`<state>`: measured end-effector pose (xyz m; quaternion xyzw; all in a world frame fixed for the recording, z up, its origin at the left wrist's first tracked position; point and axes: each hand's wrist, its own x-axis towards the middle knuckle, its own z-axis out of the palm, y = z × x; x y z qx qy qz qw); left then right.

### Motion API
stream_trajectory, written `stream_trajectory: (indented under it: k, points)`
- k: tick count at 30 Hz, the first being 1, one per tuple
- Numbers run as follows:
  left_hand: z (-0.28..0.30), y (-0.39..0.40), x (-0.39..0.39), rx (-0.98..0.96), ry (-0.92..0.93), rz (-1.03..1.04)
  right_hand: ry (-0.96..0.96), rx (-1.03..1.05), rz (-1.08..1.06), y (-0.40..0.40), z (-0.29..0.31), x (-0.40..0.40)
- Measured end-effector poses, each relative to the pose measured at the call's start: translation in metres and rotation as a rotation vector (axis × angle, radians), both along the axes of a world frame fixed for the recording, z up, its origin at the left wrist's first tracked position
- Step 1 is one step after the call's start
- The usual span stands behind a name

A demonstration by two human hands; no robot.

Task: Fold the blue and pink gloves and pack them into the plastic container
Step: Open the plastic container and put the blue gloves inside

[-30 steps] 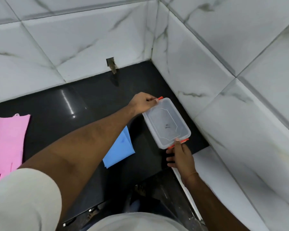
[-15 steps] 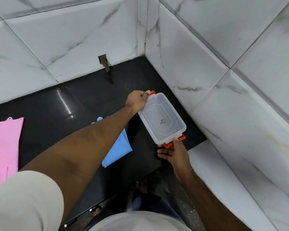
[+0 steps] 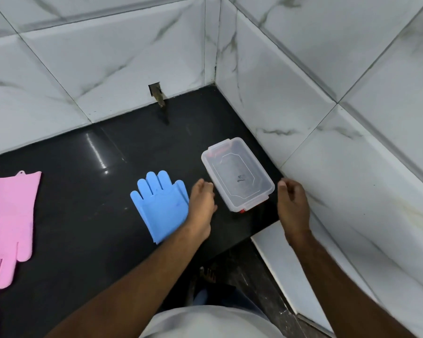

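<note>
A clear plastic container [image 3: 237,173] with its lid on and red clips sits on the black counter [image 3: 83,215] near the right wall. The blue gloves [image 3: 160,203] lie flat in a stack just left of it, fingers pointing away from me. The pink gloves [image 3: 7,223] lie flat at the far left edge, fingers toward me. My left hand [image 3: 202,203] hovers between the blue gloves and the container, fingers curled, holding nothing. My right hand [image 3: 292,203] hovers just right of the container, loosely curled and empty.
White marble tile walls [image 3: 303,81] close the corner behind and to the right of the container. A small metal stub [image 3: 160,101] sticks out of the back wall. The counter's front edge drops off below my hands, beside a white ledge [image 3: 274,259].
Both hands have let go of the container's red clips and pulled back to its sides. The blue gloves, earlier hidden by my left arm, now show fully.
</note>
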<state>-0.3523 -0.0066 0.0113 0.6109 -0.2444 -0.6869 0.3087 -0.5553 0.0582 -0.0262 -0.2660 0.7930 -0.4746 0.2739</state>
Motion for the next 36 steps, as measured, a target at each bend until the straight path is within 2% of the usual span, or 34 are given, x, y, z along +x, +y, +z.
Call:
stream_trajectory:
  k: [2,4,6,10,14,19,25,30,36]
  points:
    - [-0.001,0.014,0.0,-0.028,0.048,-0.051,-0.03,0.032,0.179,-0.025,0.009,-0.006]
    - [-0.004,0.02,0.002,-0.136,0.001,-0.121,-0.059,0.084,0.328,-0.046,0.012,-0.005]
    - [0.0,0.022,0.004,-0.172,-0.009,-0.147,-0.061,0.105,0.375,-0.058,0.009,-0.001]
    - [0.002,0.023,0.021,-0.174,-0.096,-0.066,-0.068,0.087,0.395,-0.059,0.0,0.015]
    - [-0.002,0.029,0.038,-0.204,-0.176,0.021,-0.187,0.091,0.37,-0.061,-0.006,0.033]
    - [-0.006,0.034,0.048,-0.121,-0.125,0.151,-0.251,0.084,0.368,-0.063,-0.005,0.041]
    - [-0.004,0.034,0.053,-0.089,-0.064,0.208,-0.307,0.139,0.343,-0.067,0.0,0.044]
    - [-0.008,0.031,0.055,-0.077,-0.044,0.2,-0.396,0.175,0.346,-0.068,0.005,0.043]
    - [-0.011,0.028,0.052,-0.049,-0.052,0.171,-0.404,0.184,0.358,-0.067,0.008,0.044]
